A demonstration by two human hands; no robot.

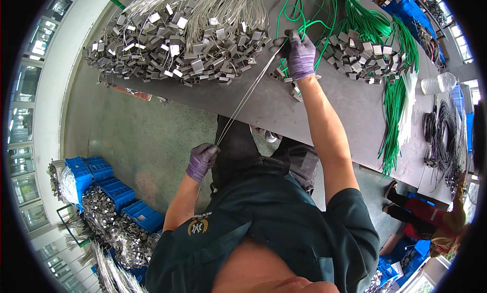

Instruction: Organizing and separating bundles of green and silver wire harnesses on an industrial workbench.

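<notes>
My left hand [202,160] and right hand [301,55] pinch a taut pale cable [243,100]; its 12 o'clock end could snag the green cables [355,19].

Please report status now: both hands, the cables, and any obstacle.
Left hand shut on grey cables, pulled taut. Right hand grips their far end on the table. Green cables and metal tags crowd alongside.

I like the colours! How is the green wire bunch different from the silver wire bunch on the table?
The green wire bunch lies on the right and trails over the table edge; the silver wire bunch is pale grey and sits at the back left. Both end in small metal clips.
</notes>
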